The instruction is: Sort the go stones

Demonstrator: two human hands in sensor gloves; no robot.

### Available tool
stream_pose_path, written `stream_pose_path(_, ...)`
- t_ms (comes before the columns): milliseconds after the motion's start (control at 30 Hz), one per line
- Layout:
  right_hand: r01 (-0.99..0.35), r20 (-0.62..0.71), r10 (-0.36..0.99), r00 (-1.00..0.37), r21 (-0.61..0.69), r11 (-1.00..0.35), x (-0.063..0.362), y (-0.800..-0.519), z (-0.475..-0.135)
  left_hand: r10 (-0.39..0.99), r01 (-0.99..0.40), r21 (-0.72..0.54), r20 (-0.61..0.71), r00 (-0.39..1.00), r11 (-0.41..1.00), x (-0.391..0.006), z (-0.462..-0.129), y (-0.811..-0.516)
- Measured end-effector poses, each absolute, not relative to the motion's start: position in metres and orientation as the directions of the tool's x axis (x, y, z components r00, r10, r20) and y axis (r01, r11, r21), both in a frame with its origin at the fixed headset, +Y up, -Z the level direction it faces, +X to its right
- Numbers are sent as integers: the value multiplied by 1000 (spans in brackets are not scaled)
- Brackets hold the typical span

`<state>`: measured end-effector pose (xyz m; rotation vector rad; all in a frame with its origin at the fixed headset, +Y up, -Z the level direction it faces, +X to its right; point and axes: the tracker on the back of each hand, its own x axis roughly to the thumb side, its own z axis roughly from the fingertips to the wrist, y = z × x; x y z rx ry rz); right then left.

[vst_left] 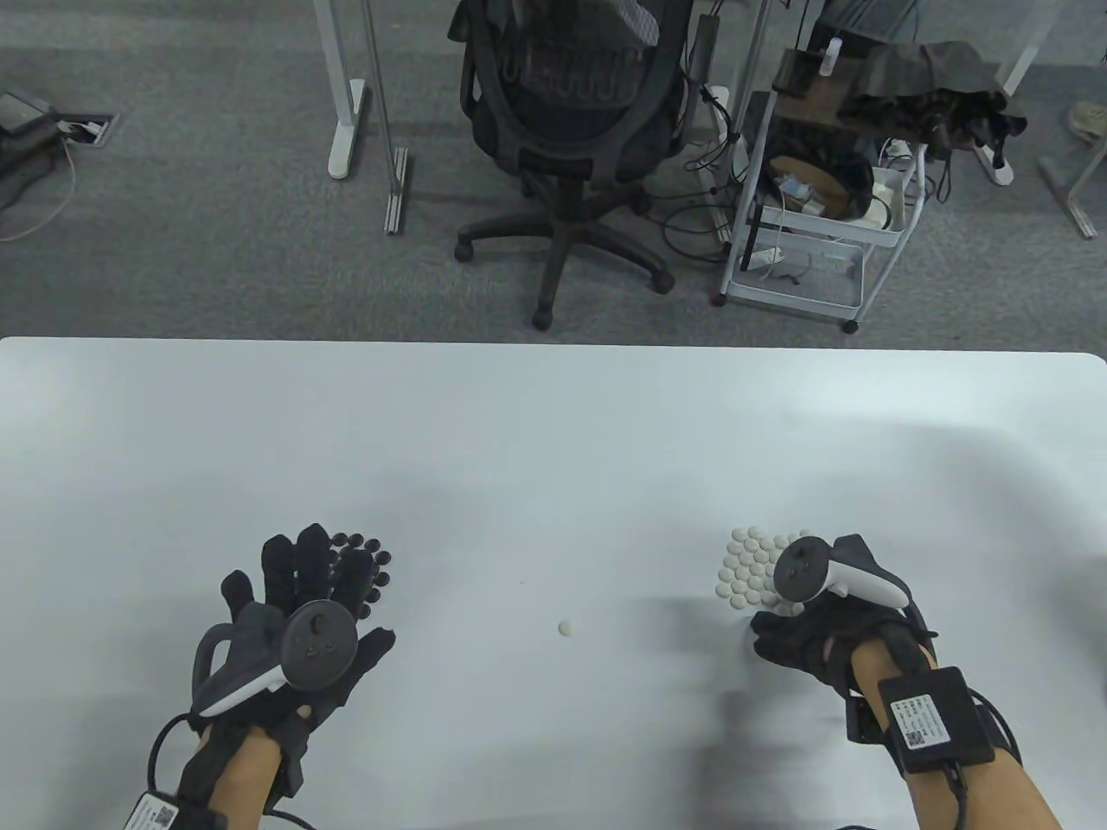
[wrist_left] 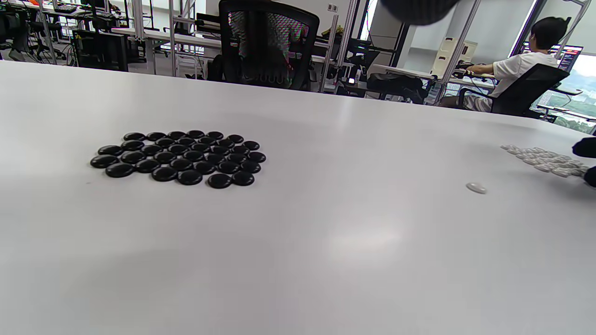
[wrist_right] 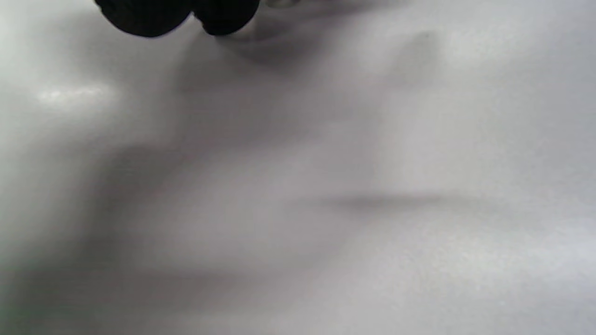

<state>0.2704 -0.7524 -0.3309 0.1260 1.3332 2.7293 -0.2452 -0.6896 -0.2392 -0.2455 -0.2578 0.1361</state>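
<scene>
A flat patch of black stones (wrist_left: 179, 158) lies on the white table (vst_left: 553, 450), partly under my left hand (vst_left: 329, 588) in the table view (vst_left: 374, 560). That hand hovers above it with fingers spread straight, holding nothing. A patch of white stones (vst_left: 751, 566) lies at the right. My right hand (vst_left: 778, 627) sits at its near edge with fingers curled down; whether they hold a stone is hidden. Its fingertips (wrist_right: 177, 14) show close to the table. One lone white stone (vst_left: 566, 628) lies between the two patches, also visible from the left wrist (wrist_left: 476, 188).
Beyond the table's far edge stand a black office chair (vst_left: 566, 112) and a white wire cart (vst_left: 813, 216). A person (wrist_left: 521, 70) sits at a desk in the background of the left wrist view.
</scene>
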Motion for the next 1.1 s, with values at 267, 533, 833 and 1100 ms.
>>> stream_pose_path(267,-59,16,115,-993,787,-614,268,-752,-337,168,-106,-255,234,958,961,-246,-239,-689)
stream_pose_path(533,-86,86,229,-970,757,-647,227,-719,-346,163,-102,-247,241,957,964,-245,-238,-688)
stream_pose_path(833,131,346,254,-903,785,-605,115,-720,-338,164,-105,-243,236,958,964,-246,-238,-686)
stream_pose_path(1100,219,427,251,-869,785,-580,59,-743,-334,175,-119,-230,241,955,966,-248,-237,-684)
